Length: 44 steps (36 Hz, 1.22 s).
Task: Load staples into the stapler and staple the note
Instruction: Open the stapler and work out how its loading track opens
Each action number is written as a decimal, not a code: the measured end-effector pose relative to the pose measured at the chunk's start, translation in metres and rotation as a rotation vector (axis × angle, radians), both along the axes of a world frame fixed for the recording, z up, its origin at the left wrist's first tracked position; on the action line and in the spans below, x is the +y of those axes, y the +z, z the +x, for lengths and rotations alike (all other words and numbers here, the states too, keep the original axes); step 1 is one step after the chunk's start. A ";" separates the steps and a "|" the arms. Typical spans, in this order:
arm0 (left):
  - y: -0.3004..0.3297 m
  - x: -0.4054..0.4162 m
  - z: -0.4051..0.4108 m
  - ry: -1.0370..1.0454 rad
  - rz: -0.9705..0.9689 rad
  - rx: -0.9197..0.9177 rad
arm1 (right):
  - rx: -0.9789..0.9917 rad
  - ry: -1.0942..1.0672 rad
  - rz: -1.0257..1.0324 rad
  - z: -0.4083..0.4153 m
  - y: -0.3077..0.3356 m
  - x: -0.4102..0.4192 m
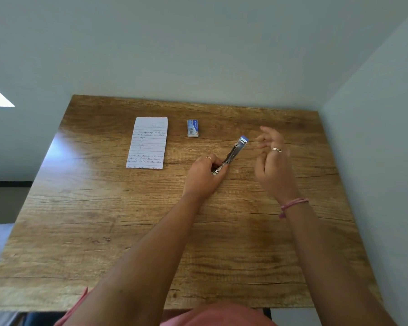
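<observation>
Landmark: stapler [232, 154], ref pt for all locations below.
Stapler – position: on wooden table [104, 243], lying at a slant, blue tip far-right, hinge end near-left. Appears swung open, metal channel exposed; blur prevents confirming.
Left hand [201, 176]: fingers curled round stapler's near/hinge end, pinning it to the table. Firm grip.
Right hand [272, 158]: just right of stapler's blue tip, apart from it, fingers loose and spread, holding nothing. Motion-blurred; finer finger pose n/a.
Staple box [193, 128]: beyond stapler and to its left, near. Looks closed, untouched.
Note [147, 142]: well left of stapler, past the box. Lined sheets w/ handwriting, flat, squared stack.
Handling – stapler: est. metal, stiff, some weight for its size. Smooth plating likely slippery. Best held at hinge end, as now; keep fingers off the sprung pusher and the tip.
Handling – staples: est. light, brittle strip; snaps if bent. Pinch by the sides, lower straight into channel.
Handling – box: light card, crushes easily. Hold by long edges, slide tray out.
Handling – note: thin, floppy, sheets may fan. Pinch a corner, keep edges aligned before stapling.
Status: judged at loading stage; no staples out yet.
</observation>
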<state>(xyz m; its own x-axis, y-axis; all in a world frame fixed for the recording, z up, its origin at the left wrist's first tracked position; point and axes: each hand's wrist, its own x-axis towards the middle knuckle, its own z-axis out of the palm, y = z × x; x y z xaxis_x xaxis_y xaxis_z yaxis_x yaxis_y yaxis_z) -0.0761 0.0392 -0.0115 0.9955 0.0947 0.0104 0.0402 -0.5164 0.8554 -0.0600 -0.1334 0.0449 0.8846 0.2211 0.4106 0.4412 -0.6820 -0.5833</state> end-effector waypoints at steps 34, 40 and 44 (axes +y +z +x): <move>0.001 0.001 -0.001 -0.058 0.069 -0.080 | 0.544 -0.360 0.583 0.016 -0.019 0.039; 0.001 0.001 -0.001 -0.059 0.095 -0.083 | 0.473 -0.400 0.577 0.019 -0.019 0.051; 0.000 0.000 -0.001 -0.062 0.114 -0.083 | 0.457 -0.482 0.626 0.018 -0.025 0.063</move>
<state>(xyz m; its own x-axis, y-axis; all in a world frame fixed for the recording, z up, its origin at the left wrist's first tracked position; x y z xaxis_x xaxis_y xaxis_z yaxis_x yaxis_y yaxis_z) -0.0768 0.0394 -0.0114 0.9946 0.0270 0.1002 -0.0631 -0.6093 0.7904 -0.0419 -0.0709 0.0204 0.9294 -0.3600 -0.0816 -0.1742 -0.2327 -0.9568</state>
